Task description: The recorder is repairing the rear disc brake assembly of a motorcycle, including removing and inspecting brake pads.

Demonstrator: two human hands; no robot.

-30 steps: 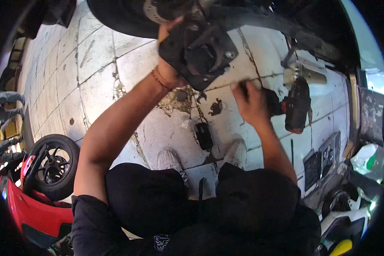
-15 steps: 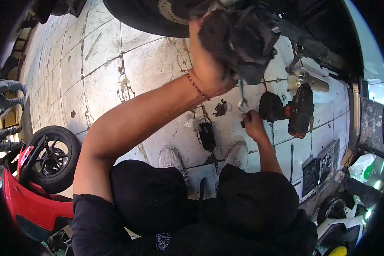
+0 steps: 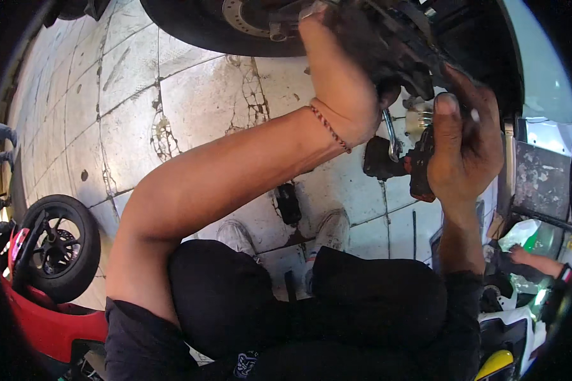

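Observation:
My left hand (image 3: 344, 79) reaches up to a dark mechanical part (image 3: 375, 47) under the motorcycle. Its upper fingers are hidden against that part; the lower ones curl. From the curled fingers a silver wrench (image 3: 389, 132) hangs downward. My right hand (image 3: 465, 136) is raised to the right of it, thumb up and apart from the forefinger, which reaches to the dark part's underside. The other fingers bend, and I make out no tool in this hand. Below, a red and black power tool (image 3: 419, 171) lies on the floor, partly behind my right hand.
The motorcycle's wheel (image 3: 203, 32) with a metal disc fills the top. A black object (image 3: 288, 203) lies between my shoes on the white tiles (image 3: 197, 95). At left stands a red motorcycle (image 3: 57, 327) with a black wheel (image 3: 60, 247). Another person's arm (image 3: 540, 261) shows at right.
My left hand has moved right with the wrench, and the dark part is now up against the motorcycle. My right hand has risen from near the floor to the part's right side.

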